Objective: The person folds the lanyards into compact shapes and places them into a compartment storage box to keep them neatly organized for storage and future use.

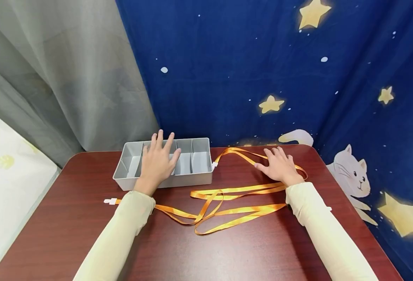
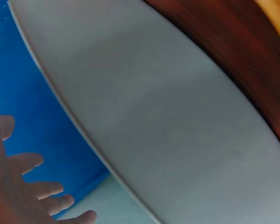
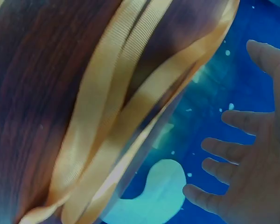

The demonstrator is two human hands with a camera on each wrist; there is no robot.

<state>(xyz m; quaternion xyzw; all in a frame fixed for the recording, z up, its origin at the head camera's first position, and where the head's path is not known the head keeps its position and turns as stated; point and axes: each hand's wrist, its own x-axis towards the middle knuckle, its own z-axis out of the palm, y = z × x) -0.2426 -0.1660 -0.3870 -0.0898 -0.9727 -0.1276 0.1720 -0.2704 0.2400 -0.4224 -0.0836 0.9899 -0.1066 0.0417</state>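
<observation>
A grey divided tray (image 1: 185,180) stands near the back of the table, its compartments bare where they show. Over its middle my left hand (image 1: 156,160) is spread, fingers apart, hiding part of the dividers. In the left wrist view the fingers (image 2: 46,189) sit beyond the tray's rim, holding nothing. My right hand (image 1: 279,166) hovers with fingers spread over an orange lanyard (image 1: 241,152) at the back right. More orange lanyards (image 1: 239,210) lie loosely looped in front of the tray. In the right wrist view, nothing is between the fingers (image 3: 242,122).
The dark red-brown table (image 1: 69,234) has rounded back corners. A white clip (image 1: 110,201) lies left of the left sleeve, and another white clip (image 1: 214,165) is by the tray's right end. A blue star-patterned curtain (image 1: 227,70) and a grey curtain (image 1: 62,70) hang behind.
</observation>
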